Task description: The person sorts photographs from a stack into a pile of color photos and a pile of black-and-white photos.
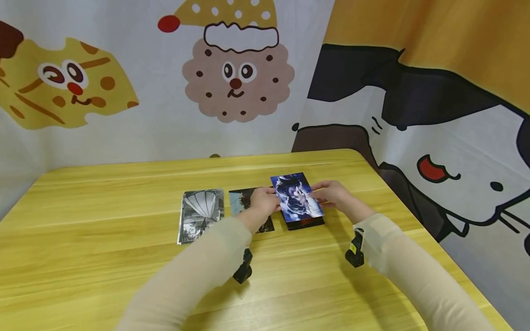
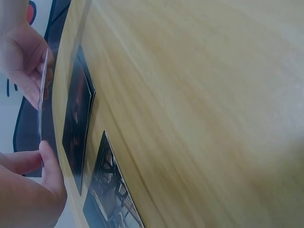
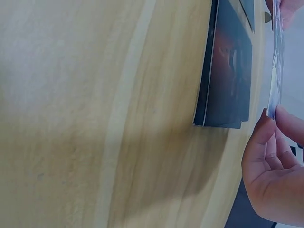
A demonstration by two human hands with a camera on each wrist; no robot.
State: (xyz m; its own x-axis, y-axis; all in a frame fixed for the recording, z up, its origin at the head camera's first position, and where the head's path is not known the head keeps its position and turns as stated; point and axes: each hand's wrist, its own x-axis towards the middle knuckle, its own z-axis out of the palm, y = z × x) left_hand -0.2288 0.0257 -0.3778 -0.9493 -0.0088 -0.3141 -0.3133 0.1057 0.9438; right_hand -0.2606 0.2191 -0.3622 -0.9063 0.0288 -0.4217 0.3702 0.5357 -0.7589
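Observation:
A blue-and-purple photo card (image 1: pixel 297 196) is held up off the table by both hands, one at each side edge. My left hand (image 1: pixel 264 202) pinches its left edge between thumb and fingers, as the left wrist view shows. On the opposite edge, my right hand (image 1: pixel 333 194) pinches it the same way, thumb on the near face in the right wrist view. Beneath the held card lies a small stack of dark cards (image 3: pixel 230 71). To its left a dark card with a pale blue corner (image 1: pixel 238 201) lies flat, partly covered by my left hand.
Further left on the wooden table (image 1: pixel 103 266) lies a stack of black-and-white photo cards (image 1: pixel 201 214), its edges not quite lined up. A patterned curtain (image 1: pixel 149 133) hangs behind the table's far edge and along the right side.

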